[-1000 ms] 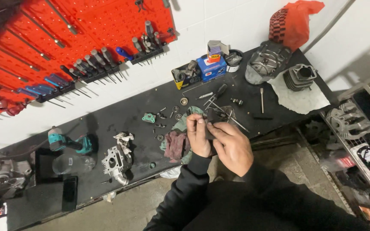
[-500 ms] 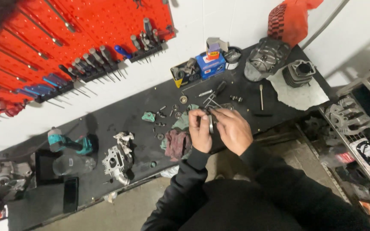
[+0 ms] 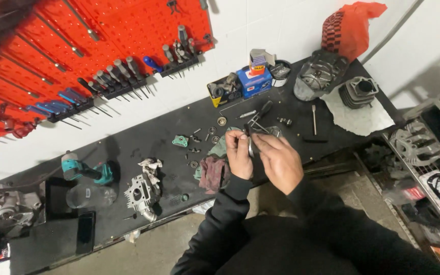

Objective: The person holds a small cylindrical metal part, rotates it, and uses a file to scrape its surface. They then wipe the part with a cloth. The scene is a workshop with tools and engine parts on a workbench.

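A: Pinching is seen: a small dark metal part (image 3: pixel 250 145) is clamped between left hand (image 3: pixel 239 155) and right hand (image 3: pixel 279 160), above the black bench (image 3: pixel 143 137).
B: Judged light, stiff, maybe oily; best gripped at the edges. Exact shape can't be told.

A black workbench (image 3: pixel 143 132) stands against a white wall (image 3: pixel 301 25) bearing a red pegboard (image 3: pixel 128 30).

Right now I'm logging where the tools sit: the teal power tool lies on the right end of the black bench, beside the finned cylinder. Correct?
Not quite. The head view shows the teal power tool on the left end of the black bench; the finned cylinder sits at the right end, far from it.
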